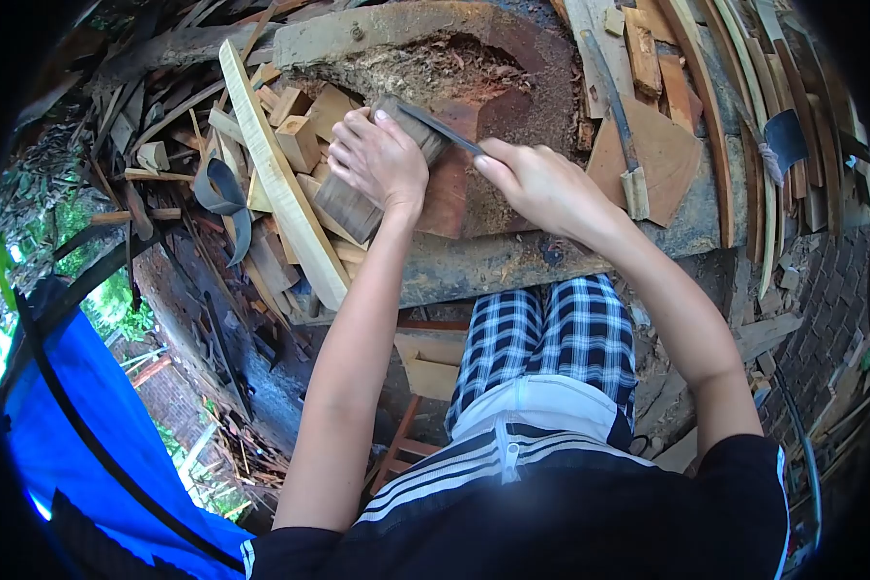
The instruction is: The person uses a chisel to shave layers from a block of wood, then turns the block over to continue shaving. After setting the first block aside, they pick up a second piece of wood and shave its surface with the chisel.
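My left hand (379,159) lies over a brown wooden block (350,206), its fingers curled round the far left side. The block is tilted on the workbench. My right hand (536,186) is closed round a tool with a long, narrow dark metal blade (445,130), perhaps a file or a knife. Its grip is hidden in my fist. The blade points up and left, and its tip end lies over the upper right edge of the block, near my left thumb. Under and beside the block is a reddish piece of wood (449,198).
A long pale strip of wood (285,179) leans left of the block, among small offcuts (298,142). On the right, a long dark tool (612,101) rests on a flat board (662,159). The worn bench edge (464,263) runs before my legs. A blue sheet (106,406) hangs lower left.
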The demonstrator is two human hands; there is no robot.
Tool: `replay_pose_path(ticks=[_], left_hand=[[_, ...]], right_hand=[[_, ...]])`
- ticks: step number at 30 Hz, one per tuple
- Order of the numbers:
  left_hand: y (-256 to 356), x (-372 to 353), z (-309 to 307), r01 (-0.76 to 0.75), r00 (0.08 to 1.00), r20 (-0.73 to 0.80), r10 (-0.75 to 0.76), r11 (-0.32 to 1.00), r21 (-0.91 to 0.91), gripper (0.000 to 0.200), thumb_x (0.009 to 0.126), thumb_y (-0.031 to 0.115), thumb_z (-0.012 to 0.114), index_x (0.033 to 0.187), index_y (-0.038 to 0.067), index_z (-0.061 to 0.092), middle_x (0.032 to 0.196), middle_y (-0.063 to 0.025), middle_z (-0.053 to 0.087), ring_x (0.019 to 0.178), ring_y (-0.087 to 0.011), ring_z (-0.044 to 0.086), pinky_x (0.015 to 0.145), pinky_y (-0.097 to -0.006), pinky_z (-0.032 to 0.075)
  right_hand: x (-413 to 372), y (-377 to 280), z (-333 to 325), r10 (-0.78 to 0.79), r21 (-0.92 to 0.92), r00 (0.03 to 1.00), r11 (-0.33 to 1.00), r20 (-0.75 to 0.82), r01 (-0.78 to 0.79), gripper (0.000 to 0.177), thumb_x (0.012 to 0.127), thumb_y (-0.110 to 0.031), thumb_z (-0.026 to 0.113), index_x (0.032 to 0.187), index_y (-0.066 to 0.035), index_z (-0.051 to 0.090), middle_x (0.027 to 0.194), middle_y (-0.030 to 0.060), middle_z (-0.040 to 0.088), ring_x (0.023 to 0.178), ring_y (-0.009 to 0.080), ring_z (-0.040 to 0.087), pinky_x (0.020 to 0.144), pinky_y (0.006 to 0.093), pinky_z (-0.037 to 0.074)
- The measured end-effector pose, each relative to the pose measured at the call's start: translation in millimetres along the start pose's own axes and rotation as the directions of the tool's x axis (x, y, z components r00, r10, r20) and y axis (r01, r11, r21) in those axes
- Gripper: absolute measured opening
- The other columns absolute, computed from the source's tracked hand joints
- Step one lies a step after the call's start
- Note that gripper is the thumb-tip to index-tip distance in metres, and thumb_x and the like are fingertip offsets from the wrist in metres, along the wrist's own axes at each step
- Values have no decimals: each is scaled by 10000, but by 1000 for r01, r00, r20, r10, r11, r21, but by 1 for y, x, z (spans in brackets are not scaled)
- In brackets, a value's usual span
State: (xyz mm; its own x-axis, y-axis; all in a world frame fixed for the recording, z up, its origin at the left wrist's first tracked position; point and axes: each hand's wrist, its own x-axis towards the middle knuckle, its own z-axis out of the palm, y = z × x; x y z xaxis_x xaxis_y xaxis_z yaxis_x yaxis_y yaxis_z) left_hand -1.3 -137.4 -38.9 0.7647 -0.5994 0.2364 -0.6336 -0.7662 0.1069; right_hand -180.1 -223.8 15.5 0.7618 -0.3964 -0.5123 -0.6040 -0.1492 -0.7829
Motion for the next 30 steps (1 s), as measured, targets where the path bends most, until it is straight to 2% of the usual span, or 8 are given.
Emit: replay_pose_path(ticks=[1,9,10,14,18,21,25,30], left_hand=[[2,2,0,2,1000,-2,-2,1000,10,253,981,301,451,1065,71,513,1077,-127,513,1070,-338,486,994,-500,307],[2,0,-2,0,1000,16,0,1000,7,263,982,302,443,1080,69,519,1089,-128,518,1082,-341,490,993,-503,316],[2,1,0,-5,1000,5,5,1000,10,261,982,300,442,1079,70,519,1092,-127,519,1081,-341,490,994,-503,315],[3,2,-1,-9,1000,-5,9,1000,17,253,982,292,443,1078,73,523,1100,-126,520,1079,-341,493,993,-499,319],[0,-1,-1,6,1000,22,-7,999,34,254,979,296,448,1082,74,519,1099,-123,519,1084,-342,492,1002,-503,315],[3,3,1,3,1000,7,-3,1000,18,259,976,303,453,1084,76,518,1095,-121,518,1086,-342,492,1008,-508,313],[0,0,3,-3,1000,-15,3,999,34,262,973,307,457,1078,75,519,1092,-122,517,1082,-343,492,1010,-507,312],[2,1,0,8,1000,10,-8,1000,26,268,968,304,457,1082,66,504,1088,-127,493,1079,-326,474,1030,-502,294]], right_hand=[[12,-2,-1,-71,-35,996,997,-53,69,379,1025,-355,390,1070,-41,598,875,260,680,914,423,668,801,529,523],[-8,-10,-3,29,-17,1000,999,-9,-29,391,1026,-357,390,1111,-32,591,895,274,680,895,440,668,798,546,525],[6,-3,4,-73,-40,995,997,-74,70,388,1026,-354,393,1109,-30,589,894,271,681,892,435,671,792,544,527],[7,-6,15,-93,-70,982,994,-162,83,378,1026,-344,395,1095,-32,597,882,269,683,889,430,676,785,537,533],[-11,-11,-6,36,-25,999,999,22,-35,388,1026,-353,391,1095,-33,599,906,263,686,923,429,670,807,537,531],[23,-1,5,-104,-31,992,994,-67,102,403,1025,-367,391,1109,-31,596,918,267,683,939,435,663,818,537,527],[1,11,7,-77,12,994,997,-84,78,415,1028,-382,379,1136,-39,587,922,279,675,936,446,655,824,541,521],[-55,15,-1,71,2,997,997,25,-71,393,1035,-371,369,1218,-78,556,720,221,662,757,426,673,720,546,503]])
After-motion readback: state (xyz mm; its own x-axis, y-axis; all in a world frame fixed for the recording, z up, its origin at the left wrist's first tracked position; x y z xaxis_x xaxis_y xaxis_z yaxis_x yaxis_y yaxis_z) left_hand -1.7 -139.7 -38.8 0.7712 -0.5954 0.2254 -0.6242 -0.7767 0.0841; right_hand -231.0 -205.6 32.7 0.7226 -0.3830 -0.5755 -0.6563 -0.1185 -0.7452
